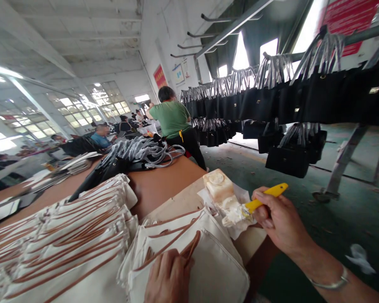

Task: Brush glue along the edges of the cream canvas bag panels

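Note:
My right hand [281, 219] is closed around the yellow handle of a glue brush [267, 198]. The bristle end is coated in white paste and rests by a glue-smeared block-shaped container [219, 185] on white paper [240, 229]. My left hand [170, 277] is closed at the brown-trimmed edge of a cream bag piece [214, 269], the top one of a small stack at the table's front. Its fingertips are partly hidden by the hand and the brown strip.
To the left lie rows of similar cream pieces [76, 248] on the brown table [164, 185]. Behind them is a heap of grey-wrapped handles [139, 149]. A person in green [170, 118] stands past the table. Black bags [287, 160] hang on racks at right.

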`<state>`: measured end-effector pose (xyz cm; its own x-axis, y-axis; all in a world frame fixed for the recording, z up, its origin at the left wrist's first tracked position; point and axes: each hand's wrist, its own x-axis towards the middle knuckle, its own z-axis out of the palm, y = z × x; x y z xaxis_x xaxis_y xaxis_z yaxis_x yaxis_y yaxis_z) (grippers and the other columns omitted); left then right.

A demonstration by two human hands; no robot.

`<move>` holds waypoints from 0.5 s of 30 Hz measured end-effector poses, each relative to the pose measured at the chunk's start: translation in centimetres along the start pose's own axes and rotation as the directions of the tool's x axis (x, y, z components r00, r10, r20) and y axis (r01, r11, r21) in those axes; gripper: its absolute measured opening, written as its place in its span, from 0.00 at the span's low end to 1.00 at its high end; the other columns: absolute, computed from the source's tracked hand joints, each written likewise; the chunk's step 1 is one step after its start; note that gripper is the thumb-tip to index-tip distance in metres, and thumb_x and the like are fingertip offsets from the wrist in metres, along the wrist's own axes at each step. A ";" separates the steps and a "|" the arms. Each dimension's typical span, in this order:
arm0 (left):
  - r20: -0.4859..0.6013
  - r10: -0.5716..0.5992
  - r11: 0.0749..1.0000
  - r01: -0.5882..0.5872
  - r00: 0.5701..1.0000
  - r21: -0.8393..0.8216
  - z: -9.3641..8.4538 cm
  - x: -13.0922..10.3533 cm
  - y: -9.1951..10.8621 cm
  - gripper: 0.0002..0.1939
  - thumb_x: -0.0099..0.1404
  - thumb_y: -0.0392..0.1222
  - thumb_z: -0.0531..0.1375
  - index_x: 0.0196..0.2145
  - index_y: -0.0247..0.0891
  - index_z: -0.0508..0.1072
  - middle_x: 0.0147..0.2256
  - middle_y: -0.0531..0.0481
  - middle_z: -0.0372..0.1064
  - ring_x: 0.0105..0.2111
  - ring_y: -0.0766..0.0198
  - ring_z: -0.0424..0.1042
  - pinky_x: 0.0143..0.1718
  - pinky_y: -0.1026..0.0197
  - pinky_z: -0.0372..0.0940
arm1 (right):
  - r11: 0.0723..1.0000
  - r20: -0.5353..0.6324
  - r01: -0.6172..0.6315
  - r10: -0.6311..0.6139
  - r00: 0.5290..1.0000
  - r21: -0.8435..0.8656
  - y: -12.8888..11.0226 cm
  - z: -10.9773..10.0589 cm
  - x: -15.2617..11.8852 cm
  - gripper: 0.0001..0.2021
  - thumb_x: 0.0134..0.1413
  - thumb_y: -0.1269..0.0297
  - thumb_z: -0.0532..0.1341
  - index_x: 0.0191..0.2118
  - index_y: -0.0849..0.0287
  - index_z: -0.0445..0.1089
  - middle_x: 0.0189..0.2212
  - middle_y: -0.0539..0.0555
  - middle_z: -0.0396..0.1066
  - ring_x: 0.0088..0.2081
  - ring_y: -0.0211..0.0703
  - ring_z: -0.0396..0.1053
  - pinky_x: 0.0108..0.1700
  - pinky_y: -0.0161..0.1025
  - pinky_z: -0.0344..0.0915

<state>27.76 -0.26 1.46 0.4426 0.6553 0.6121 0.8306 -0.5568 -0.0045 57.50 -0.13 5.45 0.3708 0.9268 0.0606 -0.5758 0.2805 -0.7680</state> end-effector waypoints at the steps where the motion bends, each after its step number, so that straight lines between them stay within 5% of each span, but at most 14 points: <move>1: 0.064 -0.082 0.994 0.086 0.995 -0.064 0.3 0.6 -0.1 0.08 0.67 0.39 0.57 0.29 0.42 0.69 0.36 0.49 0.70 0.35 0.60 0.69 0.40 0.57 0.62 | 1.000 0.002 -0.012 0.012 1.000 0.000 0.3 -0.1 0.0 0.10 0.56 0.64 0.65 0.28 0.59 0.66 0.12 0.42 0.54 0.13 0.28 0.46 0.17 0.29 0.44; 4: 0.416 -0.290 0.877 0.413 0.862 -0.244 1.1 2.3 0.0 0.11 0.62 0.38 0.58 0.24 0.41 0.60 0.35 0.49 0.71 0.33 0.61 0.69 0.33 0.61 0.63 | 0.999 0.002 -0.033 0.033 0.999 -0.006 1.4 -0.2 -0.1 0.09 0.56 0.63 0.65 0.29 0.58 0.65 0.11 0.41 0.52 0.13 0.29 0.44 0.18 0.30 0.43; 7: 0.663 -0.258 0.743 0.583 0.703 -0.328 1.4 3.6 0.3 0.13 0.58 0.38 0.58 0.22 0.42 0.55 0.28 0.53 0.68 0.29 0.64 0.66 0.31 0.63 0.60 | 0.999 -0.007 -0.025 0.024 1.000 -0.041 2.3 -0.2 -0.2 0.09 0.56 0.62 0.65 0.31 0.59 0.66 0.10 0.40 0.52 0.14 0.29 0.44 0.18 0.30 0.43; 12: 0.717 -0.289 0.665 0.671 0.635 -0.327 2.0 4.5 0.8 0.16 0.60 0.55 0.59 0.29 0.38 0.67 0.24 0.55 0.65 0.26 0.64 0.63 0.27 0.64 0.55 | 0.995 0.001 -0.004 0.004 1.000 -0.102 2.9 0.0 0.0 0.10 0.55 0.60 0.66 0.33 0.59 0.67 0.12 0.40 0.53 0.15 0.30 0.44 0.18 0.30 0.41; 15: 0.751 -0.239 0.589 0.706 0.616 -0.392 2.2 5.2 1.4 0.20 0.59 0.54 0.60 0.41 0.35 0.73 0.27 0.53 0.68 0.28 0.63 0.65 0.29 0.64 0.56 | 0.984 0.021 0.041 -0.038 0.999 -0.171 3.0 0.0 0.2 0.10 0.56 0.59 0.65 0.34 0.60 0.68 0.13 0.40 0.52 0.16 0.31 0.46 0.19 0.31 0.45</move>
<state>31.98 3.43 2.88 0.3280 0.9196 -0.2161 0.6700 -0.0651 0.7395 55.85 0.87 3.21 0.3770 0.9204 0.1035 -0.4267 0.2717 -0.8626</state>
